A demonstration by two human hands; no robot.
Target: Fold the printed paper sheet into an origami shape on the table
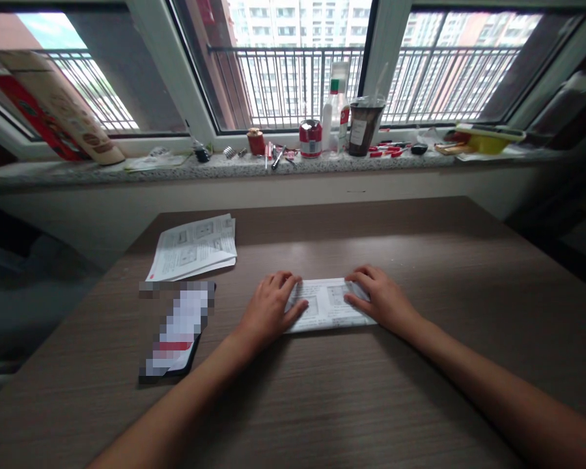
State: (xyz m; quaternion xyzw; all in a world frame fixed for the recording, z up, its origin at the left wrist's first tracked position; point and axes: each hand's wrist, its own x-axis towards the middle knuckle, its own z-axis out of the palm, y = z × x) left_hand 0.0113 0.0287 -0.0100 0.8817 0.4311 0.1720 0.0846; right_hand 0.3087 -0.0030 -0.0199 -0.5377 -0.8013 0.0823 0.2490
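Observation:
A folded sheet of printed paper point(325, 306) lies flat on the table in front of me, its long sides running left to right. My left hand point(272, 306) rests over its left end, fingertips by the far edge and the thumb apart from them on the print. Over the right end lies my right hand point(383, 299), its fingers also reaching toward the far edge with the thumb spread nearer to me. Both hands touch the paper from above. The palms cover its two ends, so the corners there are hidden.
Left of my hands lies a phone point(180, 332) with a blurred screen. Behind it are printed sheets point(193, 247) on the wooden table point(293, 404). The windowsill point(166, 172) holds a can point(310, 139), a drink cup point(364, 129), a bottle point(334, 114) and a yellow container point(491, 138).

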